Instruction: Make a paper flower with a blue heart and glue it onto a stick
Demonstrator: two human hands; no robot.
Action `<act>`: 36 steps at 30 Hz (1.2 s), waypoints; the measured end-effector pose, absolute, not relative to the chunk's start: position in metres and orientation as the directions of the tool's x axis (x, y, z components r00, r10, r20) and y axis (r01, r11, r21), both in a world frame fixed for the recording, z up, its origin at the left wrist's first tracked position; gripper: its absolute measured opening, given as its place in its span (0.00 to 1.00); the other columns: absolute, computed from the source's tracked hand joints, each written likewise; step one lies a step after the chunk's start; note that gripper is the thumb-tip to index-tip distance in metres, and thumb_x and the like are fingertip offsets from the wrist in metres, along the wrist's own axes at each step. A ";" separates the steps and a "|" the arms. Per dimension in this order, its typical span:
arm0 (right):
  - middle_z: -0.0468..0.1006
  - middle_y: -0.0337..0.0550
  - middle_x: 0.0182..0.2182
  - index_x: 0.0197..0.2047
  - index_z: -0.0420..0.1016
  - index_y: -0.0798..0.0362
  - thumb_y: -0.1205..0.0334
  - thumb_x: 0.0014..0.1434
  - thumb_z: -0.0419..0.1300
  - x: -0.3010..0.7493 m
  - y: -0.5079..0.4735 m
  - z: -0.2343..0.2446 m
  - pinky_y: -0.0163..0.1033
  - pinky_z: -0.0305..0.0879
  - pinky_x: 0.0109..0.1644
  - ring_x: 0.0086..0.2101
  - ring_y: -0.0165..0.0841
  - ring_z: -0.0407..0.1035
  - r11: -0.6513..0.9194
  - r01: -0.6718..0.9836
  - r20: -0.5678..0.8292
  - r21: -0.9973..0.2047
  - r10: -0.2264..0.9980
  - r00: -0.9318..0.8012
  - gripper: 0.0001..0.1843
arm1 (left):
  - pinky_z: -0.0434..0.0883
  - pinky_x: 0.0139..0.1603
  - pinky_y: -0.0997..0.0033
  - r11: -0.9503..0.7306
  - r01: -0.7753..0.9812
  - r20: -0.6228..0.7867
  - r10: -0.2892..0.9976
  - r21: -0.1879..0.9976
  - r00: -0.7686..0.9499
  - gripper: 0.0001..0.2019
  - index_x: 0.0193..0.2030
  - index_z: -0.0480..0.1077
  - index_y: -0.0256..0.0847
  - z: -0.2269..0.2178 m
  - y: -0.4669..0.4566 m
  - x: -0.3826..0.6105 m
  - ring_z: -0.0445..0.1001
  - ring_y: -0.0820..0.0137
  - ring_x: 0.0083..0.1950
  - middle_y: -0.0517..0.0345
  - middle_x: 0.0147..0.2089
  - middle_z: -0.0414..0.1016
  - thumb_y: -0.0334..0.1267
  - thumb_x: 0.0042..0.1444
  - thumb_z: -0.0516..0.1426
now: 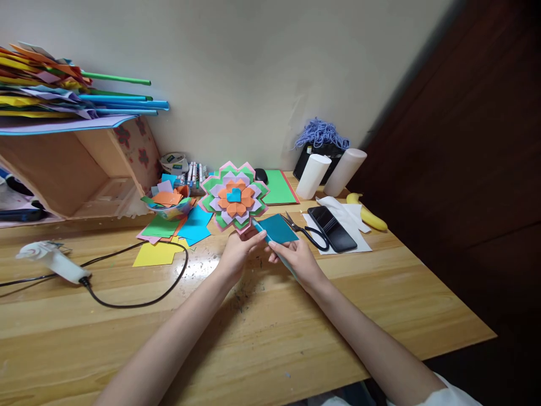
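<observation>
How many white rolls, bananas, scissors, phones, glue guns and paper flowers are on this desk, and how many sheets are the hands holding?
White rolls: 2
Banana: 1
Scissors: 1
Phone: 1
Glue gun: 1
Paper flower: 1
Teal sheet, pinched by left hand and right hand: 1
Total: 8

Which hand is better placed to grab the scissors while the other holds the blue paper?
Probably the right hand. The scissors lie just beyond it, on its side of the blue paper. The left hand pinches the paper's left edge and would have to cross over.
</observation>
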State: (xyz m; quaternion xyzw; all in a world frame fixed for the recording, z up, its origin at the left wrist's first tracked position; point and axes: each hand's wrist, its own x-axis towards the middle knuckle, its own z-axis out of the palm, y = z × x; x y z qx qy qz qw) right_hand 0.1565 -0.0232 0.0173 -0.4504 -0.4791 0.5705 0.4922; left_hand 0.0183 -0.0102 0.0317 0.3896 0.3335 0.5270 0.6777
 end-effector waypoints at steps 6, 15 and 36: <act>0.75 0.39 0.25 0.37 0.66 0.54 0.54 0.49 0.62 0.155 -0.023 0.015 0.33 0.64 0.23 0.19 0.25 0.65 0.046 -0.104 0.056 -0.994 0.994 -0.091 0.15 | 0.67 0.48 0.67 0.121 -0.509 -0.017 0.979 0.852 0.204 0.12 0.38 0.73 0.36 0.033 -0.011 0.024 0.73 0.65 0.46 0.49 0.43 0.75 0.40 0.47 0.61; 0.72 0.41 0.29 0.37 0.68 0.52 0.57 0.51 0.61 0.153 -0.030 0.013 0.33 0.64 0.26 0.26 0.29 0.66 0.221 0.050 0.221 -0.974 0.975 -0.007 0.11 | 0.67 0.49 0.72 0.170 -0.556 -0.179 0.983 0.814 0.040 0.13 0.34 0.76 0.36 0.030 -0.013 0.028 0.73 0.70 0.44 0.53 0.40 0.77 0.37 0.39 0.66; 0.72 0.41 0.35 0.44 0.69 0.49 0.65 0.56 0.54 0.145 -0.037 0.010 0.30 0.62 0.21 0.22 0.25 0.63 0.231 -0.061 0.235 -0.971 0.970 -0.057 0.12 | 0.66 0.32 0.76 0.091 -0.536 -0.218 0.960 0.839 -0.178 0.13 0.29 0.71 0.35 0.023 -0.015 0.028 0.71 0.73 0.30 0.60 0.28 0.74 0.33 0.32 0.65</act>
